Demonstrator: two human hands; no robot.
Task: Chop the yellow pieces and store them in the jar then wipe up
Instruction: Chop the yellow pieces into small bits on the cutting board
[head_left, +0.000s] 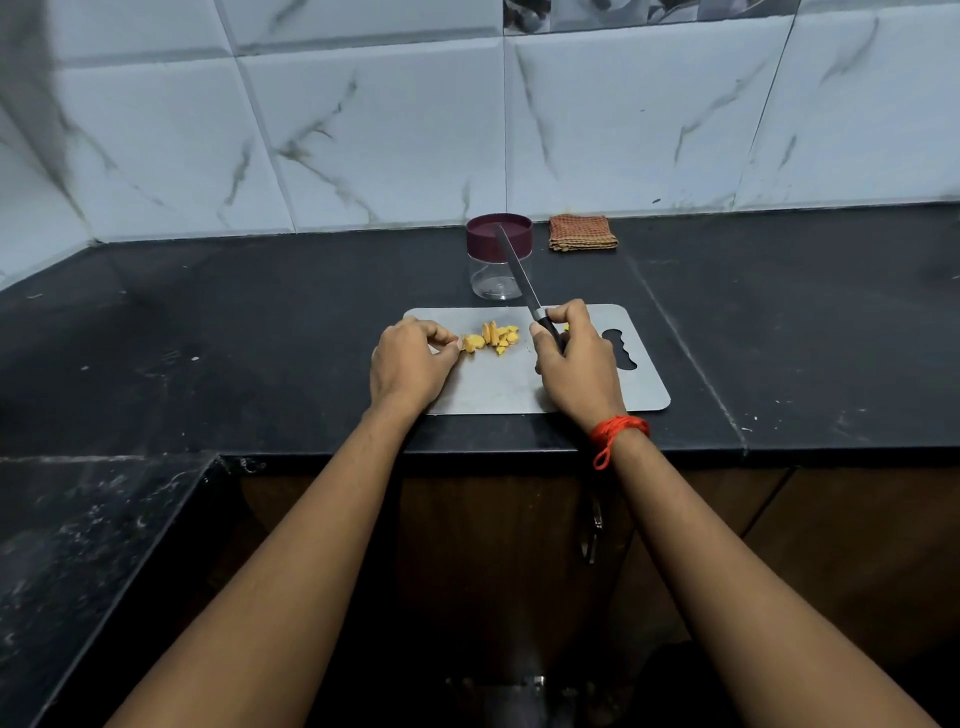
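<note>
The yellow pieces (492, 336) lie in a small heap on the far half of a grey metal chopping board (498, 387). The heap runs left to right along the board, with several slices standing on edge. The left hand (410, 364) has its fingers curled, and its thumb and forefinger tips pinch the leftmost piece. The right hand (576, 358) is clamped round the dark handle of a knife (519, 275). The blade is lifted off the board, its long axis slanting away and a little to the left, and its tip shows against the maroon lid of the clear jar (498, 257). The jar stands upright just behind the board. A folded orange checked cloth (583, 233) lies beside it to the right, against the wall. A red thread (618, 431) circles the right wrist. The board rests near the front edge of a black stone bench (260, 322) that is speckled with pale marks. White marble-veined tiles (363, 130) back the bench and brown cupboard doors (857, 545) sit below it.
</note>
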